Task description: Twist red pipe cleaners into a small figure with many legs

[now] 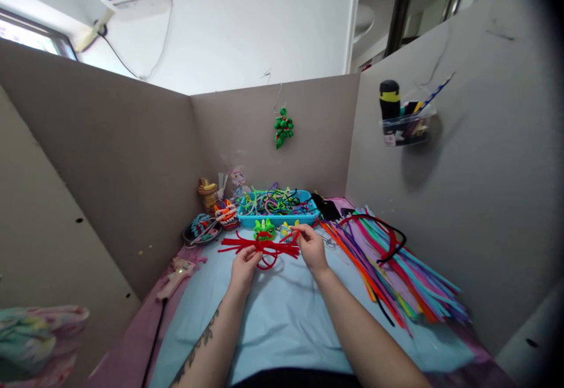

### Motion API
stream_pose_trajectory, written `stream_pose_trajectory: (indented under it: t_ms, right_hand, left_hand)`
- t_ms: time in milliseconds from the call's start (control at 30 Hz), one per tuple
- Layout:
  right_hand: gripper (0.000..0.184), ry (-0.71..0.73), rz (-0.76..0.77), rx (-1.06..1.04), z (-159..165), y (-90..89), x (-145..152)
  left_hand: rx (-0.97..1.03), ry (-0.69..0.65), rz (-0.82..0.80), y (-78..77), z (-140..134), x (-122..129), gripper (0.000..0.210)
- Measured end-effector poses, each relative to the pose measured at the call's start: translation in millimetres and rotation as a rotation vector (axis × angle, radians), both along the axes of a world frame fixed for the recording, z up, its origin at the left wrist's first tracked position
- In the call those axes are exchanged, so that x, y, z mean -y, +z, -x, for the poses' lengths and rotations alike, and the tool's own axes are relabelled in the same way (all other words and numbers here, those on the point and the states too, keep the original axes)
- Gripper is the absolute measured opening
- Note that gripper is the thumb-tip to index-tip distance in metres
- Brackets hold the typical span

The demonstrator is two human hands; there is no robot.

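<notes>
Red pipe cleaners (270,252), looped into a bow-like shape with straight bundled ends on both sides, are held up over the blue cloth (291,329). My left hand (247,262) pinches the loops at their left lower side. With thumb and fingertips together, my right hand (309,248) grips a red loop at the upper right. Just behind the red piece sits a green pipe-cleaner figure (264,229) with eyes. A smaller yellow and blue figure (286,231) stands beside it, partly hidden by the right fingers.
A blue tray (277,220) of tangled pipe cleaners stands behind. Many straight coloured pipe cleaners (388,265) lie to the right. At left are a pink glue gun (177,276) with a black cord and a dark bowl (201,232). Grey panels (273,159) enclose the table.
</notes>
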State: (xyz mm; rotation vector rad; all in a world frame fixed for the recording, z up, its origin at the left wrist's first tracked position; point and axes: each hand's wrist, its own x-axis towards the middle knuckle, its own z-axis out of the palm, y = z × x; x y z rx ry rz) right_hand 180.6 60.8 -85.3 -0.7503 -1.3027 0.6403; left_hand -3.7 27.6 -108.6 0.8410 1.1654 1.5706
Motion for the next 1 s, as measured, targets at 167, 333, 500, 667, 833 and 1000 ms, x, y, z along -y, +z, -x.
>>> stream_pose_trajectory:
  t_ms: [167, 333, 500, 667, 833, 1000]
  right_hand:
    - [0.025, 0.135, 0.144, -0.028, 5, -4.2, -4]
    - [0.032, 0.219, 0.3, -0.12, 10, -9.0, -10]
    - [0.036, 0.321, 0.462, -0.186, 16, -11.7, -10]
    - [0.032, 0.365, 0.399, 0.049, 27, -14.6, -2]
    - [0.021, 0.164, 0.257, 0.306, 34, -22.1, -2]
    - [0.01, 0.155, 0.283, 0.372, 35, -29.7, -6]
  left_hand:
    - [-0.052, -0.044, -0.117, -4.3, 0, 0, 0.037]
    - [-0.147, -0.116, -0.152, -2.4, -2, 5, 0.037]
    - [-0.166, -0.135, -0.175, -2.4, -4, 4, 0.036]
    - [-0.169, -0.077, -0.194, 0.4, -3, 5, 0.035]
    - [-0.143, -0.07, -0.198, 0.0, -2, 5, 0.037]
    - [-0.032, -0.002, -0.194, -1.8, 0, 1, 0.038]
